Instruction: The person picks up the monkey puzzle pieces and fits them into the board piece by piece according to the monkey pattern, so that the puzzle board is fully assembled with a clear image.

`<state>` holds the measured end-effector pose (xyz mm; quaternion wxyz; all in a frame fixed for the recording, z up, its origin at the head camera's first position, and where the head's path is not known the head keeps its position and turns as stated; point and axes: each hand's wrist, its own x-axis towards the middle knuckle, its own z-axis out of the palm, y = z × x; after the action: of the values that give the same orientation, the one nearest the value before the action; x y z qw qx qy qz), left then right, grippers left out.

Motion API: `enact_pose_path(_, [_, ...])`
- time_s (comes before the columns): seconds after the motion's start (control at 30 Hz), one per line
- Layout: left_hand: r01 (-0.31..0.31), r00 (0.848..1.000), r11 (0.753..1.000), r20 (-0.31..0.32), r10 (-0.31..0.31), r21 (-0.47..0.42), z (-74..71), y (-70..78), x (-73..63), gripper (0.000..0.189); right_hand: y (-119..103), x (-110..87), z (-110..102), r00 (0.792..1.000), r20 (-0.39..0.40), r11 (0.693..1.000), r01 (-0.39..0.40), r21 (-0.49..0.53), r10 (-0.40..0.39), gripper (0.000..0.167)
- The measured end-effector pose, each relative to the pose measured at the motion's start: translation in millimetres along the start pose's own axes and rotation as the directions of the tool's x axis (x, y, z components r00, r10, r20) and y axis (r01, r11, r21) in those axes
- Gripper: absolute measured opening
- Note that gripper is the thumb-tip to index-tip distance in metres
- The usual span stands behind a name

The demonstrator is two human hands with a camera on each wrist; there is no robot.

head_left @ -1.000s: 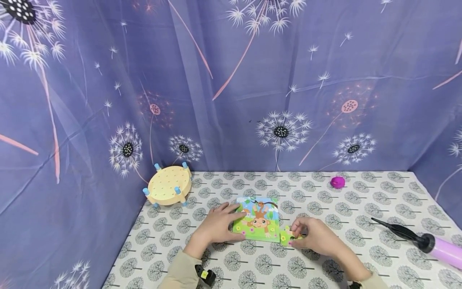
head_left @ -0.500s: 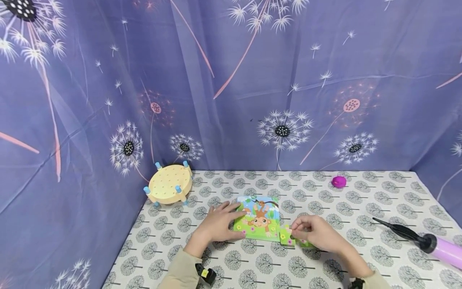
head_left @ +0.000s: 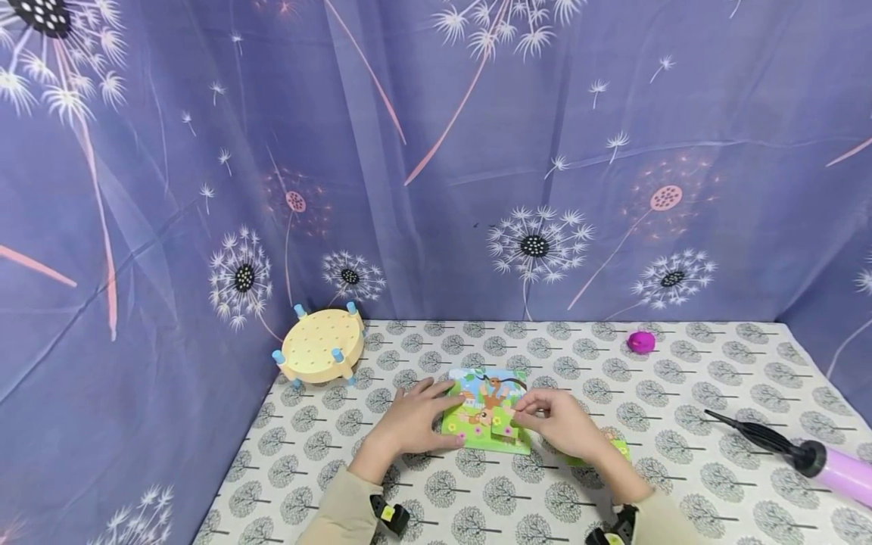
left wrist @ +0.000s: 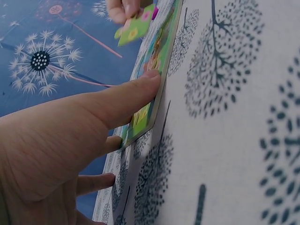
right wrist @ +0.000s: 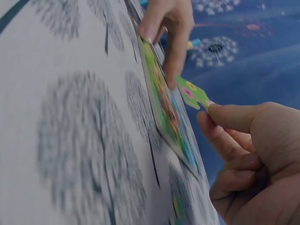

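A square jigsaw puzzle (head_left: 470,440) with a monkey, green grass and blue sky lies flat on the patterned cloth. My left hand (head_left: 411,424) rests on its left side, fingers spread, the thumb (left wrist: 140,89) lying over the near edge in the left wrist view. Between thumb and fingertips, my right hand (head_left: 557,422) pinches a green puzzle piece (right wrist: 190,93) with pink and yellow flowers. That piece is raised and tilted over the puzzle's lower right part, covering some of the monkey's face in the head view. Another green piece (head_left: 621,448) lies on the cloth, partly hidden beneath my right forearm.
At the back left stands a pale yellow round toy (head_left: 322,347) with blue-tipped pegs. A small magenta object (head_left: 641,342) sits at the back right. A pump (head_left: 811,458) with a black nozzle and lilac body lies at the right edge. Purple curtains (head_left: 436,250) surround the table.
My right hand has lifted the puzzle piece from the cloth beside the puzzle and carried it left, over the puzzle. The other piece is uncovered more. My left hand has stayed in place.
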<state>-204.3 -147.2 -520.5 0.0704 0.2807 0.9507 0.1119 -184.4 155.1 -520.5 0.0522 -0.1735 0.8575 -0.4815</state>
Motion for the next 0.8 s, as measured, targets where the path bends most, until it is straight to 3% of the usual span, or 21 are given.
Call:
enact_pose_path(0.33, [0.004,1.000,1.000,-0.008,-0.004,-0.003,-1.3,1.0,0.1,0.080,-17.2,21.8,37.8,0.999,0.019,0.999,0.032,0.029,-0.032,0.009])
enact_pose_path(0.8, [-0.005,1.000,1.000,-0.027,0.005,0.003,-1.1,1.0,0.8,0.075,-28.6,29.2,66.4,1.000,-0.020,0.997,-0.024,-0.077,0.022,0.007])
